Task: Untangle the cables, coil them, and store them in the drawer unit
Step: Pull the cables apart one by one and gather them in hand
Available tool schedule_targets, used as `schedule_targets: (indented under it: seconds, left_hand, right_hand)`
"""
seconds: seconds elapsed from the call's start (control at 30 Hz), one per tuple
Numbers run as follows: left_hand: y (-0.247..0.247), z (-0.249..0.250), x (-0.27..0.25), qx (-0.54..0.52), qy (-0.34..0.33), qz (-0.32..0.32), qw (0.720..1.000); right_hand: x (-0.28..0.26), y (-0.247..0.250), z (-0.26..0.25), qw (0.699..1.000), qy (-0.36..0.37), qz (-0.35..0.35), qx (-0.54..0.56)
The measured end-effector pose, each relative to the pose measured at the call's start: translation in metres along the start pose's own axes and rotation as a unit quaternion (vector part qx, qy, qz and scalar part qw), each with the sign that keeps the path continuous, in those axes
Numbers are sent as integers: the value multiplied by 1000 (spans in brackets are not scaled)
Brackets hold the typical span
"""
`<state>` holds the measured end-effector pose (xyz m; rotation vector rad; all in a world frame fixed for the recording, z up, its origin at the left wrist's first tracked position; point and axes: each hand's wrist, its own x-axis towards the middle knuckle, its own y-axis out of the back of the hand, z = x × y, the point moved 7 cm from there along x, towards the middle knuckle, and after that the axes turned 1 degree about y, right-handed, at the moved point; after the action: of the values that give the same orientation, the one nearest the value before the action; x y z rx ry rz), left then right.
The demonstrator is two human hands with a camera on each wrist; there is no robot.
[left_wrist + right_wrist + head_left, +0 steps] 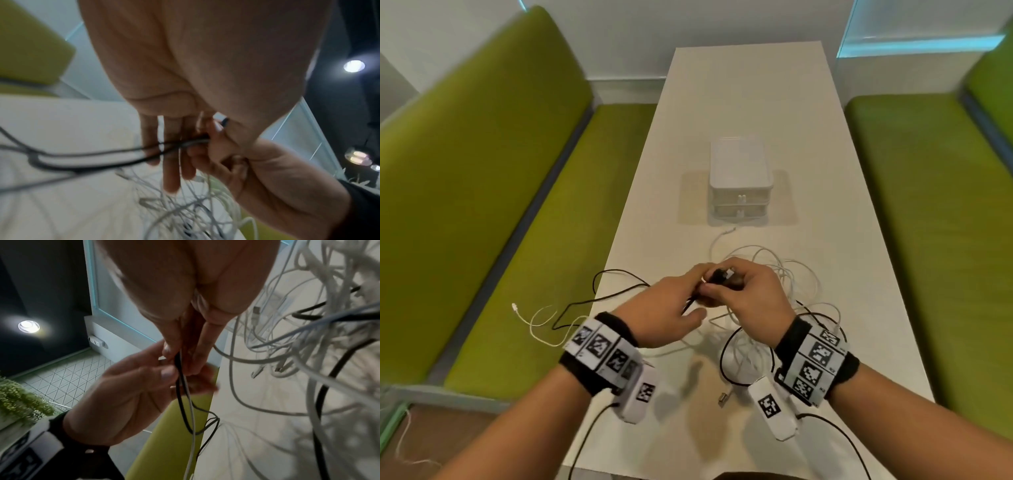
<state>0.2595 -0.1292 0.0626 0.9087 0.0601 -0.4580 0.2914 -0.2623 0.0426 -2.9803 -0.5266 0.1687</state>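
Both hands meet above the middle of the white table (722, 102). My left hand (697, 284) pinches a black cable (619, 272) and a thin white cable (191, 410) running alongside it. My right hand (722, 287) grips the black cable's plug end just beside the left fingers. In the right wrist view the black cable (180, 386) hangs down from both pinches. A tangle of white cables (777, 270) lies under and behind the right hand. The white drawer unit (739, 178) stands farther back with both drawers closed.
A white cable end (530, 318) and a loop of the black cable hang over the table's left edge above the green bench (551, 222). A loose USB plug (722, 399) lies near the front. Another green bench (928, 205) runs along the right side.
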Motion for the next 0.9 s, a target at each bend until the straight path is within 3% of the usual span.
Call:
schedule_targets:
  seconds: [0.07, 0.17, 0.3, 0.33, 0.43, 0.5, 0.57, 0.77, 0.9]
  left_hand:
    - [-6, 10, 8, -40, 29, 7, 999]
    - [-7, 9, 10, 20, 46, 13, 999]
    - [9, 1, 5, 16, 58, 87, 994]
    - [13, -2, 3, -2, 67, 111, 992]
    - [20, -5, -1, -81, 94, 160, 979]
    - [18, 1, 1, -101, 96, 154, 978]
    - [14, 10, 6, -101, 80, 143, 981]
    - [-4, 29, 23, -85, 42, 120, 988]
    - [-35, 28, 37, -64, 67, 68, 993]
  right_hand:
    - [0, 6, -8, 999, 16, -2, -46]
    - [2, 31, -24, 982, 58, 19, -178]
    - [8, 93, -44, 960, 55, 152, -229]
    - [11, 101, -42, 949, 28, 148, -276]
    - [13, 85, -15, 895, -89, 29, -436]
    - [9, 74, -1, 846, -117, 0, -520]
    - [10, 70, 1, 829, -111, 5, -549]
    - [14, 65, -2, 859, -116, -19, -498]
    - [10, 60, -10, 939, -89, -6, -333]
